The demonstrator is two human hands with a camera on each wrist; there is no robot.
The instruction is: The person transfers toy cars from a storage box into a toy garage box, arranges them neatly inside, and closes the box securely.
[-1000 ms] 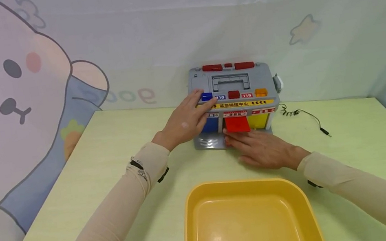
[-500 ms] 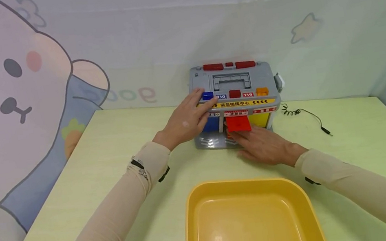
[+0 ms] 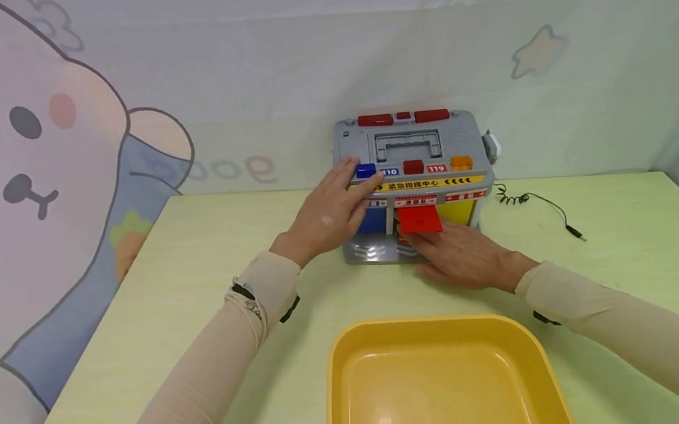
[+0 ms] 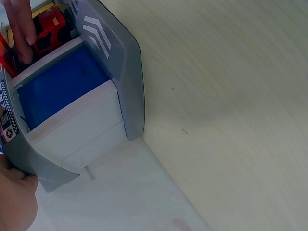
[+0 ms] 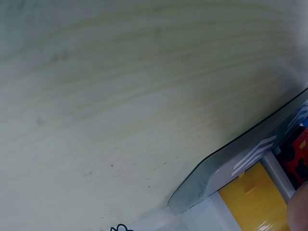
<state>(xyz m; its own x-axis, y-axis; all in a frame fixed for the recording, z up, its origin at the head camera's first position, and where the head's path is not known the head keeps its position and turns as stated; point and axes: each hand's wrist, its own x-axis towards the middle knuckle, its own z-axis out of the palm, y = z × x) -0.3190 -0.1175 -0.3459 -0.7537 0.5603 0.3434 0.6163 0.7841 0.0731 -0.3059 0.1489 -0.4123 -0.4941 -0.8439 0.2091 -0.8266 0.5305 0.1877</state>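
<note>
A grey toy emergency station stands against the back wall, with coloured buttons on its roof and garage bays along its front. My left hand rests on its left front roof edge, fingers stretched over the blue button. At the middle bay, the red door flap is swung up. Under that flap, my right hand has its fingers inside the bay. In the left wrist view, straight fingers lie against a red toy car in the bay. Its thumb is hidden.
A yellow tray sits on the table in front of the station. To the station's right lies a coiled black cable with a plug. Blue and yellow bay doors flank the middle bay.
My right hand has moved slightly forward, its fingers going deeper under the red flap into the bay. My left hand has stayed on the roof edge.
</note>
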